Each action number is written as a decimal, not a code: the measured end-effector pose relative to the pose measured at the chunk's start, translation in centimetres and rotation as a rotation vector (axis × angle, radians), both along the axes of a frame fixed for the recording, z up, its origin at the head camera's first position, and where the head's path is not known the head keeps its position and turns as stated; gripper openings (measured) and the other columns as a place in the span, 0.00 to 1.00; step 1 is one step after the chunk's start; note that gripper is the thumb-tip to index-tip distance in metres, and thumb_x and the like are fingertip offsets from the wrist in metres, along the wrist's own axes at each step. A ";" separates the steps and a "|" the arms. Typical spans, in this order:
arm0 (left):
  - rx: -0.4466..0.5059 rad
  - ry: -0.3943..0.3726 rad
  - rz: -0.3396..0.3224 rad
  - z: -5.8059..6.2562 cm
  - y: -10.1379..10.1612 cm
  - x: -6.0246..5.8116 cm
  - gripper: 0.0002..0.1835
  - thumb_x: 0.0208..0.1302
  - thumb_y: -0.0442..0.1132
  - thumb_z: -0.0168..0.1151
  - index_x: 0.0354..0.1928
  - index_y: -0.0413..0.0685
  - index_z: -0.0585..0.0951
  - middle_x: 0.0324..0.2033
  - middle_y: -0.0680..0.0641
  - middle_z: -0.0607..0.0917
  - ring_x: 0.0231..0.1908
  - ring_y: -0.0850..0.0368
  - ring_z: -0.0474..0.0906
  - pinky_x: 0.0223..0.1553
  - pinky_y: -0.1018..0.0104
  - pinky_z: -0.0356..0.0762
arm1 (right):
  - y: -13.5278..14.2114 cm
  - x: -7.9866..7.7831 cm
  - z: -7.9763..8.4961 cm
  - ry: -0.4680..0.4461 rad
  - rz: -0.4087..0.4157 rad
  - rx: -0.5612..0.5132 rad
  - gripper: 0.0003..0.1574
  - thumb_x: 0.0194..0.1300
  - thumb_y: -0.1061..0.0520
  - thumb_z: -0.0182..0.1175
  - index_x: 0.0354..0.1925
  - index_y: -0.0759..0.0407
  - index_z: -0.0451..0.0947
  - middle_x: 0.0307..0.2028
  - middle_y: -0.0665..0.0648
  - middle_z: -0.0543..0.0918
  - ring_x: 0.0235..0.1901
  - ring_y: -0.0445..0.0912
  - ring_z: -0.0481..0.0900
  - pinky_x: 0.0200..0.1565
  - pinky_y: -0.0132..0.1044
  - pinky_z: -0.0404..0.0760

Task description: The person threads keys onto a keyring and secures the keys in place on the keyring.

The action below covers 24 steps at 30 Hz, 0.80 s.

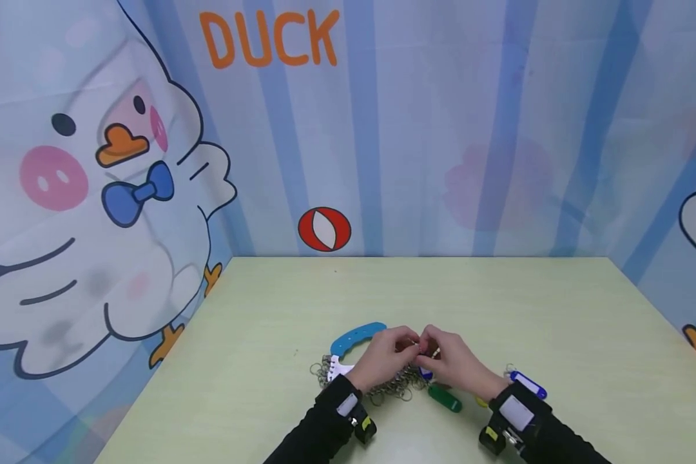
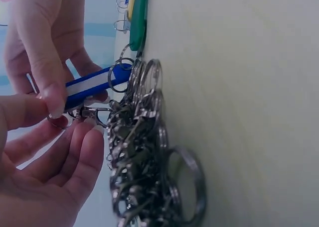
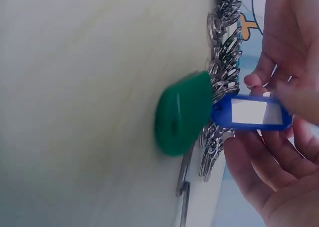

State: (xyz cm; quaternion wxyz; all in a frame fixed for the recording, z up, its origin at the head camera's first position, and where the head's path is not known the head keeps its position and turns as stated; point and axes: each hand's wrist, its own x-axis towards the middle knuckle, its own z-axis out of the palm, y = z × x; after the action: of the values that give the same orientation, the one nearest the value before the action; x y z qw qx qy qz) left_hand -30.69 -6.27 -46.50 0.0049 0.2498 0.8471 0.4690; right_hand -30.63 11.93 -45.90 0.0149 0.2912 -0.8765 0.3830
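Both hands meet over a heap of metal key rings and clasps (image 1: 394, 388). A blue key tag (image 3: 256, 111) with a white label stands between them, its holed end by the heap. My right hand (image 1: 455, 364) has its thumb and fingertips at the tag's other end, seen from the side in the left wrist view. My left hand (image 1: 385, 354) pinches a small split ring (image 2: 62, 123) joined to a swivel clasp (image 2: 87, 112). A speck of red shows among the fingertips; what it belongs to is hidden. Beside the heap lies a green key tag (image 1: 444, 398).
A curved blue piece (image 1: 356, 336) and a white part (image 1: 338, 368) lie behind the left hand, next to the rings. Near the right wrist are another blue key tag (image 1: 528, 385) and a partly hidden yellow tag (image 1: 481, 401). A printed duck curtain (image 1: 417, 129) stands behind the table (image 1: 267, 309).
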 end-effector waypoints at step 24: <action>-0.069 0.176 0.144 1.0 0.6 0.1 0.05 0.62 0.31 0.62 0.31 0.44 0.85 0.29 0.48 0.87 0.28 0.66 0.77 0.32 0.78 0.73 | 0.8 -0.4 0.9 -0.084 -0.004 -0.048 0.02 0.64 0.59 0.62 0.37 0.57 0.79 0.33 0.51 0.83 0.32 0.37 0.78 0.35 0.29 0.78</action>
State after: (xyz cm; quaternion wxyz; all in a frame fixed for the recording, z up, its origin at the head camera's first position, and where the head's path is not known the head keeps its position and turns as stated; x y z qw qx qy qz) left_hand -30.63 -5.66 -45.48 -0.0946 0.2279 0.8757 0.4151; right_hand -30.98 12.75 -45.04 -0.0140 0.2725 -0.8674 0.4160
